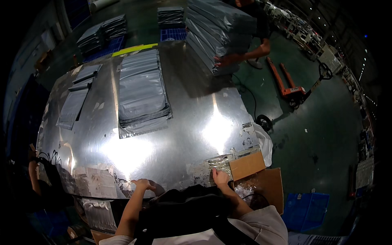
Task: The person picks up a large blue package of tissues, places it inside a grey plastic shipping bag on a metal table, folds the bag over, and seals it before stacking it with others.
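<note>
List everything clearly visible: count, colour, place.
metal table: one, silver, centre
tall plastic stack: one, grey, far right
flat plastic stack: one, grey, table middle
loose plastic pieces: several, grey, table left
pallets: two, blue, beyond table, bearing grey stacks
strip: one, yellow, table's far edge
pallet jack: one, orange, floor right
cardboard box: one, brown, near right
crate: one, blue, floor lower right
co-workers: two, dark-clothed, far right, left edge
left hand: one, bare, table's near edge
right hand: one, bare, beside box

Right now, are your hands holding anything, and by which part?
Nothing visibly held; left hand and right hand are at the near edge of the table.
</note>
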### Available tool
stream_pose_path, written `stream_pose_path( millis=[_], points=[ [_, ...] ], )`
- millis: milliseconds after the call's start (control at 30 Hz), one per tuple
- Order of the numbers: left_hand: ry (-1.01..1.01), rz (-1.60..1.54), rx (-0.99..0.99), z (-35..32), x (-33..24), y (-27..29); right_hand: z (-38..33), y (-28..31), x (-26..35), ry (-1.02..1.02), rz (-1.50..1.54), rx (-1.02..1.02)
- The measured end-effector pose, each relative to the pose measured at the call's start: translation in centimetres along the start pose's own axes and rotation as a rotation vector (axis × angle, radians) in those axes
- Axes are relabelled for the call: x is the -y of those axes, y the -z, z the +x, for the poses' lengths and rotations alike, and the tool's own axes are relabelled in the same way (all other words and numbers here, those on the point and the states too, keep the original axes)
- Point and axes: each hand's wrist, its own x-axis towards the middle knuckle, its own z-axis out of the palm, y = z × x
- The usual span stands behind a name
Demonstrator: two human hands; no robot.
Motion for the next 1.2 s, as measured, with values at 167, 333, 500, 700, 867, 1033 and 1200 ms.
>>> stream_pose_path(
  millis=[167, 333, 500, 700, 867, 1033, 1200],
  points=[
    [-0.002, -0.044, 0.036, 1.1, 0.3, -0.4, 0.1, -0.6, -0.4, 0.018, -0.002, -0.014],
    [-0.008, -0.039, 0.047, 2.0, 0.6, -0.9, 0.1, -0.6, -0.2, 0.011, -0.026, -0.040],
    [-0.010, -0.042, 0.079, 2.1, 0.6, -0.8, 0.1, -0.6, -0.4, 0.018, -0.031, -0.055],
    [0.004, -0.040, 0.087, 1.8, 0.6, -0.6, 0.1, -0.7, -0.3, 0.017, -0.016, -0.078],
    [0.003, -0.031, 0.086, 1.7, 0.7, -0.6, 0.1, -0.6, -0.3, 0.042, 0.000, -0.092],
    [0.017, -0.041, 0.091, 2.7, 1.0, -1.2, -0.2, 0.1, 0.3, 0.057, 0.003, -0.091],
    [-0.037, -0.032, 0.056, 2.4, 0.7, -1.0, 0.0, -1.0, -1.0, 0.042, 0.007, -0.119]
  ],
)
